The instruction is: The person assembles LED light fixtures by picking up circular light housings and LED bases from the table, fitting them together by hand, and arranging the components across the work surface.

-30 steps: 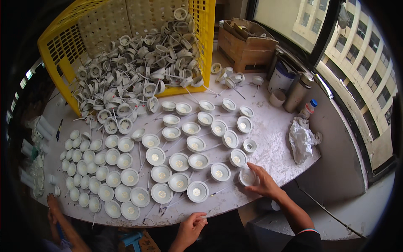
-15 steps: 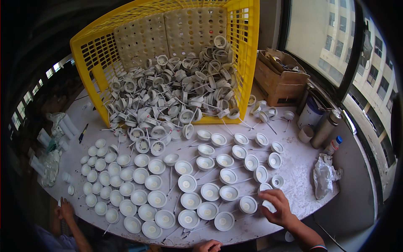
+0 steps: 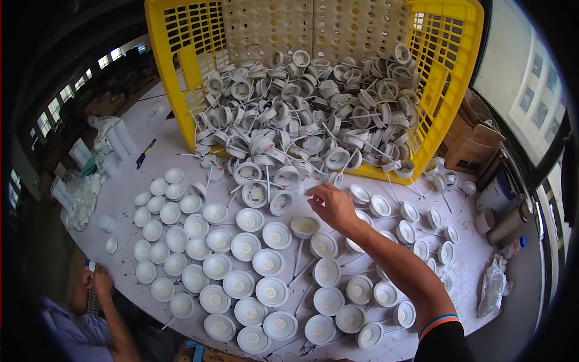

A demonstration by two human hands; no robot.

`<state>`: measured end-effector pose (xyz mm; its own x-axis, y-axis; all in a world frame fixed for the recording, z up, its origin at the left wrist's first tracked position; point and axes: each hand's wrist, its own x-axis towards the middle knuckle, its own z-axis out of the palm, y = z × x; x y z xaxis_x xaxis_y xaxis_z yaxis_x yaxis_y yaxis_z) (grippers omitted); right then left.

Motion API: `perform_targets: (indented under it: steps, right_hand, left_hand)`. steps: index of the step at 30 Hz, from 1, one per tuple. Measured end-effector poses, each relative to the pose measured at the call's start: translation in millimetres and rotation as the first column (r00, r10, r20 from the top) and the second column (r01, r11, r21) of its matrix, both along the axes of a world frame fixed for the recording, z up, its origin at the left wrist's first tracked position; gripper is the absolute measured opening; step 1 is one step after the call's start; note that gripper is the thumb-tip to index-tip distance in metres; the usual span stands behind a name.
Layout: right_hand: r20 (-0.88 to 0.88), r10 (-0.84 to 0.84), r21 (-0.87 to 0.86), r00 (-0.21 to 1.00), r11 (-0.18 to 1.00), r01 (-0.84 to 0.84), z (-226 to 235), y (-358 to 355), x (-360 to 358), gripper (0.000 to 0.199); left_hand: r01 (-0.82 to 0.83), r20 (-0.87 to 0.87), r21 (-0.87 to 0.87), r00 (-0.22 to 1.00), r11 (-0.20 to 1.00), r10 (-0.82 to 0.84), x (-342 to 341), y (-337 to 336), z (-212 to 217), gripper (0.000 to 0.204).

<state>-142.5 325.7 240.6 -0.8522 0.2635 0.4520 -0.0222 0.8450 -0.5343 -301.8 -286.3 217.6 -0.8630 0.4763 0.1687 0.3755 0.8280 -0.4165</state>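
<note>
The fingers [image 3: 315, 192] of the right hand [image 3: 332, 206] are bent, with little room between them, at the near edge of a heap of white fittings [image 3: 289, 114]; I cannot tell whether they pinch anything. The left hand is out of view, so I cannot tell how its fingers stand. Just beside the fingertips, at 9 o'clock, lies a round wired fitting [image 3: 281, 203], and near the hand, between 7 and 8 o'clock, a shallow dish-shaped lamp [image 3: 305, 227]. The forearm comes in from 5 o'clock, its dark sleeve [image 3: 443, 341] edged orange and blue. More dish lamps [image 3: 271, 291] stand in loose rows from 3 o'clock round to 9 o'clock on the pale tabletop [image 3: 128, 196]. Toward 12 o'clock a yellow crate [image 3: 473, 36] opens forward around the heap. Farther out sit a brown box [image 3: 473, 139] at 2 o'clock, a metal flask [image 3: 511, 222] at 3 o'clock, a crumpled clear bag [image 3: 496, 283] at 4 o'clock, a co-worker's hands [image 3: 99, 280] at 8 o'clock and a pen [image 3: 145, 153] between 9 and 10 o'clock.
</note>
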Motion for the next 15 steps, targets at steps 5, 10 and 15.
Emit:
perform_targets:
  steps: [5,10,15]
  right_hand:
    - [-0.113,0.017,0.264,0.994,0.964,0.013,-28.8,-21.4,-57.9,0.031]
    - [-0.018,-0.109,0.225,0.994,0.968,0.11,-34.7,-13.0,-77.3,0.011]
    - [-0.026,-0.124,0.085,0.992,0.988,0.126,-18.7,8.7,-45.7,0.012]
  left_hand:
    - [-0.166,-0.112,-0.354,0.985,0.921,0.134,-137.4,-182.0,-80.1,0.025]
    - [-0.132,-0.179,-0.464,0.982,0.876,0.053,-161.7,-236.5,-124.3,0.025]
    - [-0.196,-0.117,-0.205,0.978,0.959,0.175,-38.5,-47.6,-4.7,0.02]
